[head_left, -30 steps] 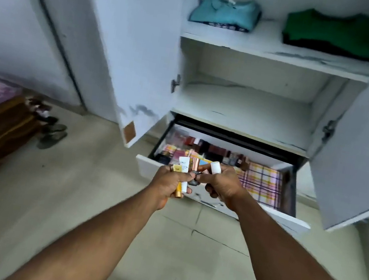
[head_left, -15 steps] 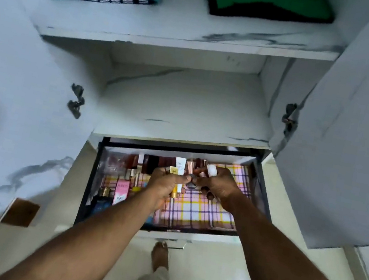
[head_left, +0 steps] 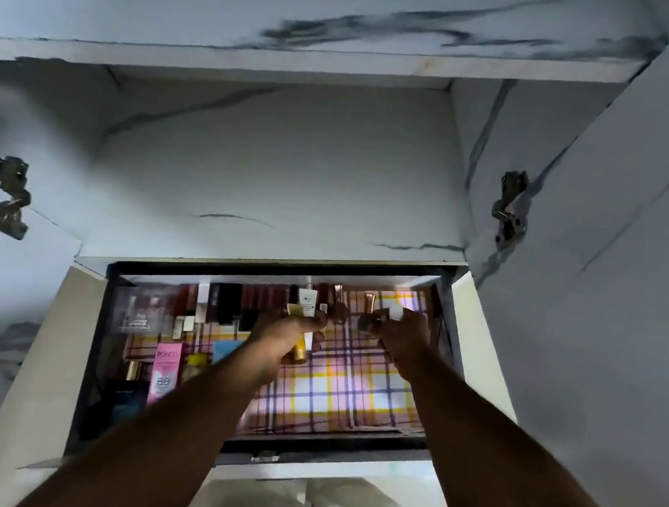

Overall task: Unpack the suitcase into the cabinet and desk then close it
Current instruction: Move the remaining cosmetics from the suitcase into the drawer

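Head view shows small cosmetic tubes bunched in the left hand, fingers curled tight round them over the open drawer of the cabinet. The right hand is closed on a small white-capped item near the drawer's back right, likely so each can be set beside the cosmetics already ranged along the left, leaving the checked liner bare.

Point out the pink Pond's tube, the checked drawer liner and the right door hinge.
pink Pond's tube (head_left: 166, 373): head view, printed front.
checked drawer liner (head_left: 348, 394): head view, bare middle.
right door hinge (head_left: 508, 214): head view, metal arm.
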